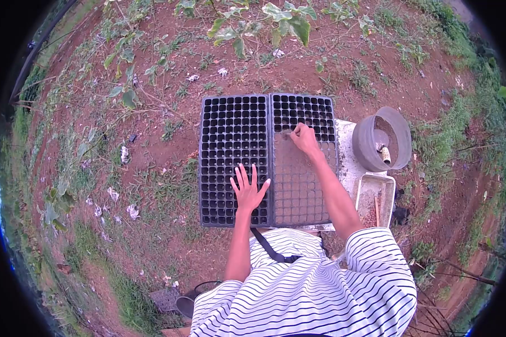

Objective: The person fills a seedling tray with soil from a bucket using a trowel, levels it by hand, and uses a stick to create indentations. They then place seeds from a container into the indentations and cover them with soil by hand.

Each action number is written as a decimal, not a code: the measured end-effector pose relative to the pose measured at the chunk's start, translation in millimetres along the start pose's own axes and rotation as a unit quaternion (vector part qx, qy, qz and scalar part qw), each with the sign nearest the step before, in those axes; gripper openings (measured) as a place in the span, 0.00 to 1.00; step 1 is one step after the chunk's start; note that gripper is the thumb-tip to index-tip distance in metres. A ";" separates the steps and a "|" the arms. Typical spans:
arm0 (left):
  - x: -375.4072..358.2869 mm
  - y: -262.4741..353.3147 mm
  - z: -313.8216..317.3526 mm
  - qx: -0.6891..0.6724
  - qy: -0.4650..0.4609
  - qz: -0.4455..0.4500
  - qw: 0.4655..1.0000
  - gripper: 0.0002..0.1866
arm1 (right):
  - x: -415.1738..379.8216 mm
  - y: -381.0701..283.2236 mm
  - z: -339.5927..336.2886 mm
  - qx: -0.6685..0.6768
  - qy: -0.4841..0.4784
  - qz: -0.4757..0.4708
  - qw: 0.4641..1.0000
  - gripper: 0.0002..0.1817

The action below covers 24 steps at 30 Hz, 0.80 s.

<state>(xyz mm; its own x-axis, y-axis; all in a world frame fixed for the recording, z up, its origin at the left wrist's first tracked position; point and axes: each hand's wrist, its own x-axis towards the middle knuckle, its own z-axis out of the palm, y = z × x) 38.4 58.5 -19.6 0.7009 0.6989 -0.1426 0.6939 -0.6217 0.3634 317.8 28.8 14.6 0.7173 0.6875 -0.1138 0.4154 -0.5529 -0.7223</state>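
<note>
Red-brown earth with patches of grass, scattered weeds and bits of pale litter spreads all around, and a leafy plant hangs in at the top. Two black plastic seed trays lie side by side on the ground, each a grid of small square cells. No writing can be read on anything. On the left tray, whose cells look empty and dark, the left hand rests flat with fingers spread wide, holding nothing. On the right tray, mostly filled with brown soil, the right hand is bunched with fingertips pressed together at the soil's upper edge; whether it pinches anything I cannot tell. Further right sit a round grey bucket with soil inside and a pale rectangular tub.
</note>
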 end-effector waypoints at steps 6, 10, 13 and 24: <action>-1.9 3.2 -5.4 -0.012 -0.036 -0.013 0.999 0.44 | 4.2 8.3 11.1 -0.117 -0.012 -0.089 0.989 0.08; -1.8 -0.2 -0.6 -0.016 -0.030 -0.006 0.999 0.44 | 7.2 8.9 23.4 -0.100 -0.004 -0.054 0.993 0.08; -0.8 -0.9 2.0 -0.011 -0.003 0.001 1.000 0.44 | 7.0 -3.4 8.3 -0.078 0.027 -0.037 0.996 0.08; -0.5 1.5 -5.2 -0.018 -0.056 -0.014 0.998 0.44 | 0.4 -2.9 18.5 -0.079 -0.001 0.013 0.997 0.11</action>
<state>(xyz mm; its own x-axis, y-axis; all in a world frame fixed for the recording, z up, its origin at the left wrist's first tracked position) 38.2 59.0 -14.1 0.6971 0.6705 -0.2540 0.7082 -0.5887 0.3897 306.5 39.4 4.1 0.7278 0.6728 -0.1329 0.4793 -0.6377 -0.6030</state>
